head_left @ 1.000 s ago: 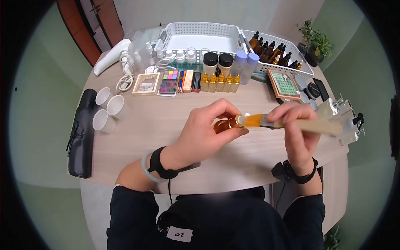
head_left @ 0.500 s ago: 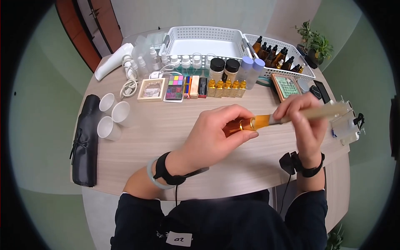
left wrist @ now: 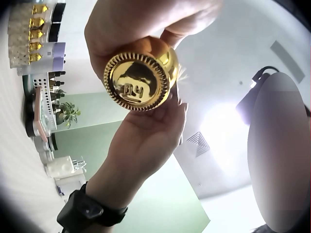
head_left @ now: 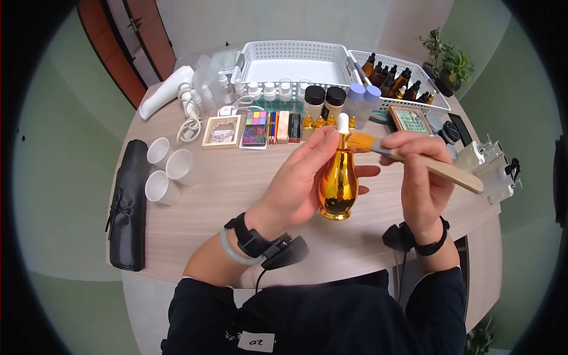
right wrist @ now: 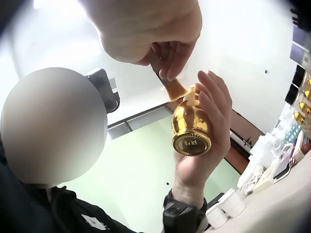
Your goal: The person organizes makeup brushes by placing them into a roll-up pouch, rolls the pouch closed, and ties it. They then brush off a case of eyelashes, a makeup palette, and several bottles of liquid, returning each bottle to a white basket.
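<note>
A shiny gold dropper bottle (head_left: 339,188) with a white rubber bulb is held in my left hand (head_left: 290,192), thumb along its neck and fingers behind it. In the head view its bulb points toward the back of the table. My right hand (head_left: 426,183) grips a flat brush (head_left: 452,174) with a wooden handle and metal ferrule. The orange bristles (head_left: 360,141) are right at the bottle's collar, just below the bulb. From the left wrist, the bottle's ridged base (left wrist: 136,82) faces the camera. The right wrist view shows the bristles (right wrist: 175,91) beside the bottle's neck.
Three white cups (head_left: 161,188) and a black roll case (head_left: 129,207) lie at left. Along the back stand small gold-capped bottles (head_left: 308,122), black-lidded jars (head_left: 313,97), a white basket (head_left: 296,48) and another basket (head_left: 441,108) of dropper bottles. White pump bottles (head_left: 494,174) stand at right.
The bottle has turned from lying sideways in my left hand to bulb-away, its body now showing. The brush has shifted from the bulb end to the collar, its handle now slanting down to the right.
</note>
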A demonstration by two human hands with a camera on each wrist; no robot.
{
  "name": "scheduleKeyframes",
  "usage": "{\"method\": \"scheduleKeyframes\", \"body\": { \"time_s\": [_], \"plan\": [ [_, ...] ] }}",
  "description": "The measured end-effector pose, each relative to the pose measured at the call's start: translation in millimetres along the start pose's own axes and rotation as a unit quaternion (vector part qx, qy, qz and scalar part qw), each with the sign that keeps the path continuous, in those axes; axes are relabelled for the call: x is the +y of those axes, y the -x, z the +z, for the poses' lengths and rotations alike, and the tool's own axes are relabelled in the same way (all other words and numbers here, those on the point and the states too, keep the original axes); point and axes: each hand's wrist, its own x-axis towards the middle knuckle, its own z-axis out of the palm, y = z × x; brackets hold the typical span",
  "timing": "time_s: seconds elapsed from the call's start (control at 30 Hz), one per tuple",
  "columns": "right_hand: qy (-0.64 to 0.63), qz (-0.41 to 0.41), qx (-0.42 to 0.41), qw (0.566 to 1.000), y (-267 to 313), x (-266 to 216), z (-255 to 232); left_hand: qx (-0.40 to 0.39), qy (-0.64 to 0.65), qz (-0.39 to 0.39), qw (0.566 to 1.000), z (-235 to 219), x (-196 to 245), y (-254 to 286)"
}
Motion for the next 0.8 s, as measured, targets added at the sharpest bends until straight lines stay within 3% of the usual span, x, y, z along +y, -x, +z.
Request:
{"method": "scheduleKeyframes", "body": {
  "time_s": [0.07,0.2,0.27,0.33,0.37,0.43,0.53,0.57,0.67,0.77,0.8],
  "plan": [
    [0.095,0.011,-0.098,0.991,-3,2,1,0.008,-0.012,0.001,1.000,-5,-1,-1],
    [0.124,0.047,-0.193,0.972,1,-11,-7,0.072,-0.058,0.009,0.996,-9,-1,-4],
    [0.157,-0.047,-0.118,0.979,-5,-4,1,0.076,-0.039,0.007,0.996,-9,-4,-5],
    [0.266,-0.160,-0.116,0.943,-14,9,-3,0.080,-0.004,0.008,0.997,-10,-7,-6],
    [0.265,-0.159,-0.116,0.944,-13,8,-2,0.075,0.003,0.007,0.997,-10,-6,-6],
    [0.324,-0.165,-0.231,0.902,-8,2,0,0.106,-0.024,0.013,0.994,-16,-6,-8],
    [0.190,-0.060,-0.347,0.917,1,-10,4,0.138,-0.044,0.006,0.989,-21,-6,-10],
    [0.190,-0.058,-0.347,0.917,0,-9,2,0.139,-0.039,-0.005,0.990,-22,-7,-11],
    [0.305,-0.114,-0.200,0.924,-15,-6,-10,0.094,0.025,-0.046,0.994,-20,-5,-8],
    [0.340,-0.105,-0.171,0.919,-22,2,-14,0.088,0.000,-0.037,0.995,-17,-6,-8],
    [0.328,-0.105,-0.211,0.915,-19,1,-12,0.087,-0.019,-0.023,0.996,-18,-7,-9]
  ]
}}
